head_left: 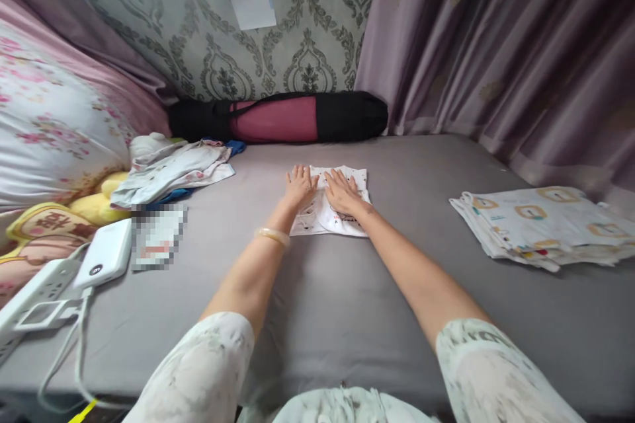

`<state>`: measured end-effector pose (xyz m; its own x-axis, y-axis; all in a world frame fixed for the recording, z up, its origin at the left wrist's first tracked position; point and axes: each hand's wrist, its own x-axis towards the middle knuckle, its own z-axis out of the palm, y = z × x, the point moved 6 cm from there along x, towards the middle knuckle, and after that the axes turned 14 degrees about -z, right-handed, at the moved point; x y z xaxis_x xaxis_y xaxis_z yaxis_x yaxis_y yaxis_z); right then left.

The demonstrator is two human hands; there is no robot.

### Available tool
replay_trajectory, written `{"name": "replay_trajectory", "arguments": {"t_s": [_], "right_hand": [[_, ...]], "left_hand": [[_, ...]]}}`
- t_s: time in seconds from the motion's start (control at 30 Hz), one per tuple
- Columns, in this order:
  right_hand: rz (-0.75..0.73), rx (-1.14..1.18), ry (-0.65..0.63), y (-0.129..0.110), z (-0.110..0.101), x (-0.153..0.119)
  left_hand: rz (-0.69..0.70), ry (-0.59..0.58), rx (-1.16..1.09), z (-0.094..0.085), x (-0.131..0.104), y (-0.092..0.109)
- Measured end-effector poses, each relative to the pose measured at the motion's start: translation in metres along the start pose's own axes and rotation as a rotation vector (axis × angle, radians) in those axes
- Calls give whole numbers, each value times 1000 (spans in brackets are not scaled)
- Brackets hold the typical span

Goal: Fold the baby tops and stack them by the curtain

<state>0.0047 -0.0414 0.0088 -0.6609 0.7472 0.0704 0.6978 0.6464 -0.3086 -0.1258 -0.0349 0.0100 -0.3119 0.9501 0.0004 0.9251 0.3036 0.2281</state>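
Observation:
A small white printed garment (347, 223), folded into a rough square, lies flat on the grey sheet in the middle of the bed. My left hand (300, 188) presses on its left part, palm down with fingers stretched out. Beside it, my right hand (341, 190) rests flat on the right part, fingers spread. The two hands are close together, and both cover some of the cloth's print. Neither hand grips anything.
To the right lies a stack of folded white printed cloths (540, 221). Crumpled clothes (173, 168) sit at the left, near a power bank (105, 252) and a power strip (37, 294). A long black-and-maroon bag (278, 119) lies along the wall.

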Motion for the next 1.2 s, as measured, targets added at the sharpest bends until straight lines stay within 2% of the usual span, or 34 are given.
{"name": "replay_trajectory", "arguments": {"t_s": [0.1,0.23,0.33,0.53,0.67,0.83,1.0,1.2], "right_hand": [[-39,-33,-9,-6,-2,-28],[-77,-51,-52,-16,8,-57],[-72,-53,-65,-19,15,-63],[-68,-47,-59,-18,16,-60],[-72,-1,-115,-17,12,-62],[-16,-108,-41,-4,-2,-76],[67,-126,-70,12,3,-85],[71,-95,-70,16,7,-84]], "left_hand": [[114,-24,48,-9,-30,0],[234,-117,87,-1,-73,1],[254,-142,99,9,-89,0],[242,-175,112,14,-88,0],[241,-208,107,11,-87,-2],[350,-102,74,0,-93,-2],[353,-173,48,10,-98,-8],[351,-152,55,18,-95,-12]]}}
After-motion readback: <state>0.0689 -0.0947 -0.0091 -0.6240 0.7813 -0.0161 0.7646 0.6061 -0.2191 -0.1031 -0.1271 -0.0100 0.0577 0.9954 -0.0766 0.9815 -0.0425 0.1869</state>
